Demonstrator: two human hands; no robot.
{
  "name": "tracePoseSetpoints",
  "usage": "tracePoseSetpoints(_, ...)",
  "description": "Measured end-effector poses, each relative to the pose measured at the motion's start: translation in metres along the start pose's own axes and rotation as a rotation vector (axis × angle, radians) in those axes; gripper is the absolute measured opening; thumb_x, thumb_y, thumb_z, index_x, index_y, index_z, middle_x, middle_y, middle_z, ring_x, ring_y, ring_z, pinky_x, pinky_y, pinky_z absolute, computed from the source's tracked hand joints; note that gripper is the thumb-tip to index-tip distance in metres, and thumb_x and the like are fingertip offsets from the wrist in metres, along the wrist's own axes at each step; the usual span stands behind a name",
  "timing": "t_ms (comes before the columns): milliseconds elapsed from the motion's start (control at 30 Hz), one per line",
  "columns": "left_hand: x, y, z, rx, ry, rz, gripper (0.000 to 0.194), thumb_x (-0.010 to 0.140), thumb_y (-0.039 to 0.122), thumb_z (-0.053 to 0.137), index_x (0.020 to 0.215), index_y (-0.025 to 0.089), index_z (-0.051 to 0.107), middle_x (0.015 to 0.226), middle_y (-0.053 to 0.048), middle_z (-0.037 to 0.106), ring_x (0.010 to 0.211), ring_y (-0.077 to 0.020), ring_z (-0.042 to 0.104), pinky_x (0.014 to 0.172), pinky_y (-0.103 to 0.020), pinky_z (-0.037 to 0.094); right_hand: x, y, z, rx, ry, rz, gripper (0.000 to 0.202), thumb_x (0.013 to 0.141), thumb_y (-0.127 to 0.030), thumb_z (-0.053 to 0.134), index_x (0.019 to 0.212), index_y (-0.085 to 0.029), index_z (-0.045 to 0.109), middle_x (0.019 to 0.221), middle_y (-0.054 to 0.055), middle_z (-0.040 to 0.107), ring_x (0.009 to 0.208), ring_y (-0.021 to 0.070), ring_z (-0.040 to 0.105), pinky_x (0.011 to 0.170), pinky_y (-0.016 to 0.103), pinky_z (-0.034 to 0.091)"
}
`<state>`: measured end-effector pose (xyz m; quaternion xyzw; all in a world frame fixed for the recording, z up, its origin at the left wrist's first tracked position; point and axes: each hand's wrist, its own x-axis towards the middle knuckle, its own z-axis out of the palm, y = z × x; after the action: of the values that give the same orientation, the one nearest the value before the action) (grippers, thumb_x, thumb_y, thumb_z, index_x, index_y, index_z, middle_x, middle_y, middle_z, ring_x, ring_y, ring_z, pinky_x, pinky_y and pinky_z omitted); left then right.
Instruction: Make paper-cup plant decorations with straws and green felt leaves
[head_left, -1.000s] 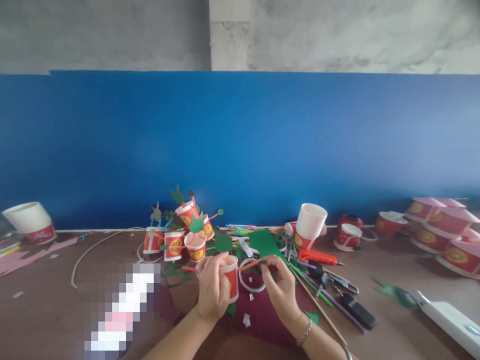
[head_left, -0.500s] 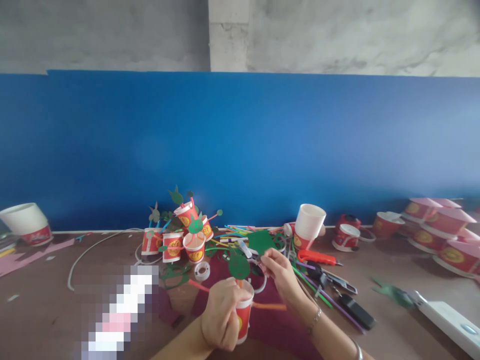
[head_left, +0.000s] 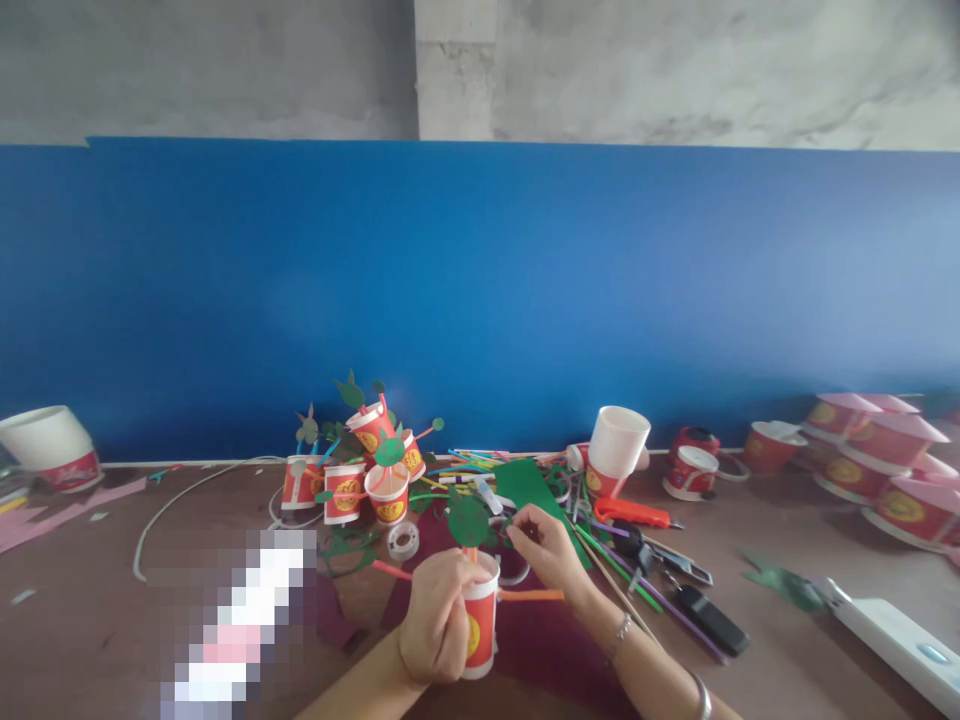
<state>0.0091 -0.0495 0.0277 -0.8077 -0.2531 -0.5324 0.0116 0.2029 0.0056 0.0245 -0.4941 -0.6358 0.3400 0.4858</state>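
A red and white paper cup [head_left: 481, 630] stands upright near the front, with an orange straw [head_left: 531, 596] sticking out to its right and a round green paper head [head_left: 468, 521] above its rim. My left hand [head_left: 437, 617] is closed round the cup's left side, its fingers at the rim by the straw under the head. To the upper right, my right hand [head_left: 548, 548] has thumb and fingertips pinched together beside the green sheet [head_left: 524, 487]; whatever lies between them is too small to name. Maroon paper [head_left: 551, 660] lies beneath.
Finished-looking cup figures [head_left: 388, 495] cluster at back left beside a tape roll [head_left: 403, 541]. White stacked cups [head_left: 619, 440], an orange cutter [head_left: 632, 513], straws [head_left: 619, 570], black keys [head_left: 709, 618] and a white device [head_left: 896, 640] lie right. Pink-topped bowls [head_left: 911, 510] stand far right.
The cup and its green head have shifted slightly left and up with my left hand. My right hand has moved a little left and down, its fingers still pinched.
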Motion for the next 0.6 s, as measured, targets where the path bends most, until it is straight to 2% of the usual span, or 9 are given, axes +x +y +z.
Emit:
tracePoseSetpoints(167, 0.004, 0.005, -0.002, -0.046, 0.010, 0.027, 0.033, 0.081, 0.010, 0.033, 0.108, 0.018, 0.051, 0.096, -0.010, 0.068, 0.089, -0.0207, 0.062, 0.079, -0.033, 0.048, 0.000, -0.004, -0.001, -0.007, 0.048, 0.001, 0.017, 0.071, -0.028, 0.059, 0.059, -0.018, 0.052, 0.052, -0.005, 0.048, 0.048, 0.0098, 0.041, 0.048, 0.022, 0.033)
tracePoseSetpoints(400, 0.010, 0.011, -0.003, -0.091, -0.073, -0.114, 0.028, 0.085, 0.013, 0.028, 0.097, 0.019, 0.052, 0.084, -0.008, 0.065, 0.079, -0.0192, 0.061, 0.072, -0.030, 0.047, -0.003, -0.023, 0.001, 0.293, -0.063, 0.155, 0.018, 0.072, -0.032, 0.060, 0.065, -0.017, 0.051, 0.051, -0.003, 0.054, 0.047, 0.0095, 0.044, 0.047, 0.021, 0.032)
tracePoseSetpoints(600, 0.010, 0.015, -0.002, -0.158, -0.119, -0.076, 0.028, 0.085, 0.014, 0.026, 0.094, 0.019, 0.052, 0.079, -0.009, 0.064, 0.075, -0.0191, 0.061, 0.070, -0.030, 0.047, -0.009, -0.039, 0.002, 0.405, -0.075, 0.195, 0.018, 0.071, -0.031, 0.061, 0.064, -0.017, 0.051, 0.049, -0.004, 0.053, 0.046, 0.0081, 0.042, 0.046, 0.021, 0.029)
